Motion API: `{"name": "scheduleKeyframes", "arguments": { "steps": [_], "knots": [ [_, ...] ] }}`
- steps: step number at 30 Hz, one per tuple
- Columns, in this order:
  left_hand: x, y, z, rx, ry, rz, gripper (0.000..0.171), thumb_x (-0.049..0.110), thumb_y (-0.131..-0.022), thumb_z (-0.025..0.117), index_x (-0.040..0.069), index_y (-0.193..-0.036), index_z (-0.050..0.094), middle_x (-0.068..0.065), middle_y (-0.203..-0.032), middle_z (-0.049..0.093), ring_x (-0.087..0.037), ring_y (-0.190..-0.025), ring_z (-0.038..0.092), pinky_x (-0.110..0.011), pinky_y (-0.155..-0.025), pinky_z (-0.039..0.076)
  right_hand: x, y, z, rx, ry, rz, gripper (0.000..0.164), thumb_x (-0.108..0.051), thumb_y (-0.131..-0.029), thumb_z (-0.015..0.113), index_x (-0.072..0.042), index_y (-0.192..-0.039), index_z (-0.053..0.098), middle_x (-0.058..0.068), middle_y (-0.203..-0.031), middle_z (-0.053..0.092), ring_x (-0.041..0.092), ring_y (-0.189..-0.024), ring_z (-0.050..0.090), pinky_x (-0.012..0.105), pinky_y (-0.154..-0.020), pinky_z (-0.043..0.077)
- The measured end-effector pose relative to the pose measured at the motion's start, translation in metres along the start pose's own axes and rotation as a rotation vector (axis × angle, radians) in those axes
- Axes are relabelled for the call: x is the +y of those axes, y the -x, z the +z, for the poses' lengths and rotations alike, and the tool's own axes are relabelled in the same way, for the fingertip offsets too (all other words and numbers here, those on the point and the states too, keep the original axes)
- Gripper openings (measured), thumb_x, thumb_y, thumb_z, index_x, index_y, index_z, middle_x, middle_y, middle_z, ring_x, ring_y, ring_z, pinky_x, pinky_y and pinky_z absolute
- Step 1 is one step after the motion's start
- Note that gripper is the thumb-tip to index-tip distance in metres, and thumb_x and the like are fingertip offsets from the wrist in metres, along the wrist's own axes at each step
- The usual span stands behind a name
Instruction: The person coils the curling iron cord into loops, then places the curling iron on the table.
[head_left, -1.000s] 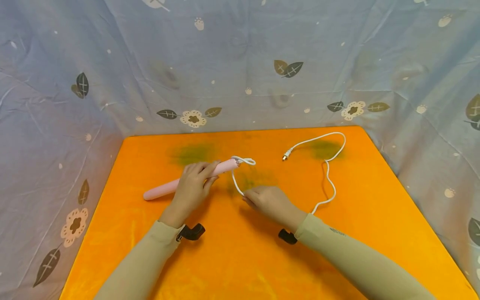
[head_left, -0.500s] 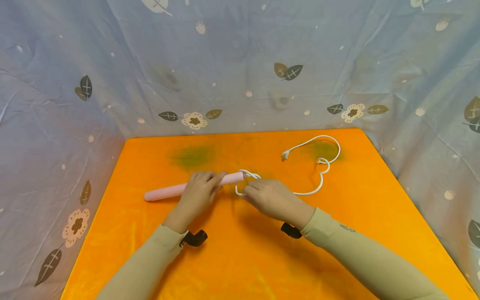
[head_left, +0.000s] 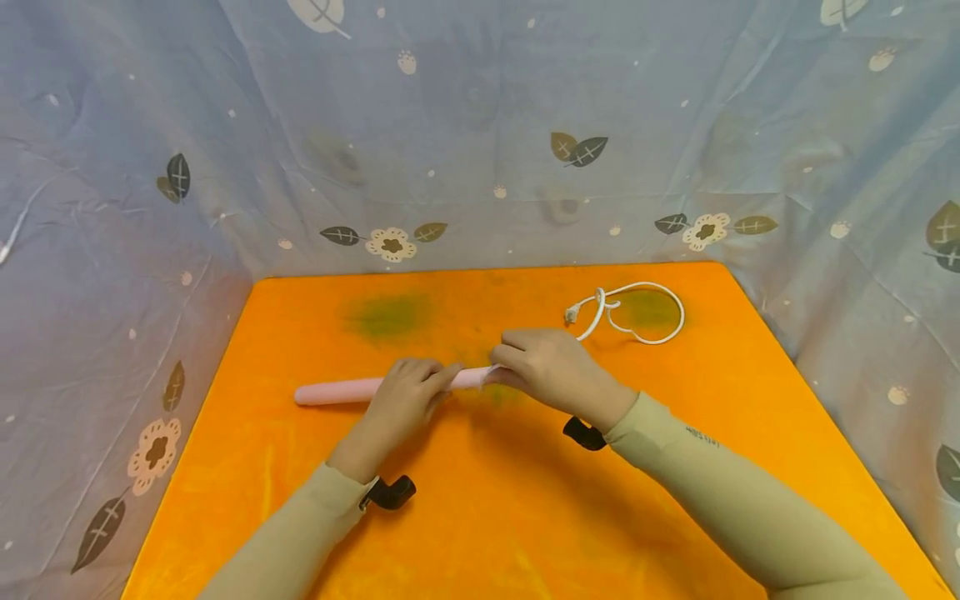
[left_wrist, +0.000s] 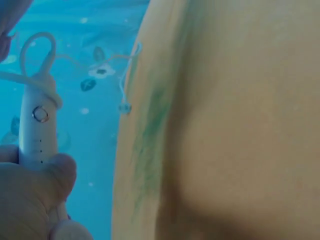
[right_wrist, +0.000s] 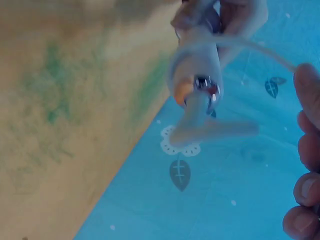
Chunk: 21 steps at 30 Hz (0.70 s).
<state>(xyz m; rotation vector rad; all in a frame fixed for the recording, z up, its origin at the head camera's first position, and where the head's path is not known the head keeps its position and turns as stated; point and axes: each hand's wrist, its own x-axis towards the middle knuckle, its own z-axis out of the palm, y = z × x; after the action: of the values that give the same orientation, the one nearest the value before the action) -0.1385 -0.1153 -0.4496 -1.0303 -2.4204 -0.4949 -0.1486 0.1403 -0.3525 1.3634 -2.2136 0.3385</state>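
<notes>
A slim pink corded styling wand lies lengthwise above the table in the head view. My left hand grips it around the handle. In the left wrist view the wand's handle shows a round button and small dots, with cord across its end. My right hand is at the wand's right end and hides it partly in the head view. In the right wrist view its thumb and fingers pinch the white cord, which passes around the handle near the chrome-ringed end.
Loose cord loops at the back right of the orange-covered table, and its two-prong plug lies there. A patterned grey-blue curtain encloses the back and sides. Black mounts hang beneath both wrists.
My right hand has carried the cord up and around the wand's end, pulling the slack into tighter loops. The wand has tilted closer to level, its right end lower in the head view.
</notes>
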Motion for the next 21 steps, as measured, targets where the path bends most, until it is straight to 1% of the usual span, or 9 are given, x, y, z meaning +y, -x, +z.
{"name": "scheduleKeyframes", "arguments": {
  "steps": [4, 7, 10, 13, 15, 18, 21],
  "knots": [
    [0.004, 0.006, 0.0, -0.028, 0.021, 0.045, 0.039, 0.011, -0.086, 0.074, 0.015, -0.124, 0.066, -0.004, -0.097, 0.062, -0.024, -0.085, 0.059, -0.041, -0.087, 0.046, 0.005, -0.004, 0.003, -0.022, -0.02, 0.034, 0.025, -0.036, -0.081, 0.076, -0.015, -0.084, 0.062, -0.005, -0.072, 0.047, 0.006, -0.053, 0.04, 0.019, -0.048, 0.035],
    [0.006, 0.009, -0.001, -0.026, 0.035, 0.063, 0.038, 0.012, -0.086, 0.074, 0.016, -0.123, 0.066, -0.004, -0.097, 0.062, -0.024, -0.086, 0.058, -0.042, -0.088, 0.045, 0.01, -0.006, 0.006, -0.05, -0.057, 0.076, 0.02, -0.034, -0.084, 0.074, -0.016, -0.087, 0.065, -0.006, -0.075, 0.052, 0.005, -0.056, 0.046, 0.019, -0.051, 0.04],
    [0.007, 0.013, -0.004, -0.021, 0.034, 0.084, 0.036, 0.014, -0.089, 0.071, 0.016, -0.124, 0.066, -0.004, -0.098, 0.062, -0.024, -0.087, 0.058, -0.042, -0.09, 0.044, 0.017, -0.008, 0.008, -0.06, -0.102, 0.112, 0.017, -0.032, -0.087, 0.072, -0.016, -0.092, 0.069, -0.007, -0.079, 0.056, 0.005, -0.061, 0.052, 0.02, -0.056, 0.045],
    [0.007, 0.016, -0.006, -0.027, 0.028, 0.098, 0.031, 0.018, -0.094, 0.065, 0.016, -0.125, 0.065, -0.004, -0.1, 0.062, -0.024, -0.088, 0.057, -0.041, -0.091, 0.043, 0.025, -0.008, 0.011, -0.062, -0.143, 0.142, 0.016, -0.031, -0.088, 0.071, -0.016, -0.093, 0.071, -0.007, -0.081, 0.058, 0.004, -0.062, 0.054, 0.02, -0.056, 0.046],
    [0.008, 0.017, -0.008, -0.029, 0.032, 0.097, 0.031, 0.02, -0.095, 0.064, 0.015, -0.125, 0.065, -0.004, -0.102, 0.062, -0.024, -0.089, 0.057, -0.041, -0.091, 0.043, 0.029, -0.007, 0.012, -0.06, -0.168, 0.156, 0.015, -0.03, -0.088, 0.071, -0.016, -0.093, 0.071, -0.008, -0.081, 0.059, 0.003, -0.061, 0.053, 0.02, -0.056, 0.045],
    [0.008, 0.018, -0.01, -0.019, 0.05, 0.086, 0.034, 0.019, -0.092, 0.068, 0.014, -0.125, 0.066, -0.004, -0.103, 0.062, -0.024, -0.089, 0.056, -0.04, -0.092, 0.043, 0.034, -0.005, 0.017, -0.056, -0.193, 0.17, 0.013, -0.028, -0.088, 0.071, -0.016, -0.092, 0.072, -0.008, -0.08, 0.059, 0.003, -0.06, 0.052, 0.02, -0.055, 0.044],
    [0.007, 0.019, -0.011, 0.005, 0.071, 0.082, 0.039, 0.017, -0.087, 0.073, 0.014, -0.125, 0.066, -0.004, -0.104, 0.063, -0.024, -0.089, 0.056, -0.04, -0.091, 0.042, 0.037, -0.003, 0.025, -0.051, -0.196, 0.178, 0.011, -0.026, -0.088, 0.072, -0.016, -0.092, 0.072, -0.007, -0.08, 0.059, 0.003, -0.06, 0.051, 0.02, -0.054, 0.044]
  ]
}}
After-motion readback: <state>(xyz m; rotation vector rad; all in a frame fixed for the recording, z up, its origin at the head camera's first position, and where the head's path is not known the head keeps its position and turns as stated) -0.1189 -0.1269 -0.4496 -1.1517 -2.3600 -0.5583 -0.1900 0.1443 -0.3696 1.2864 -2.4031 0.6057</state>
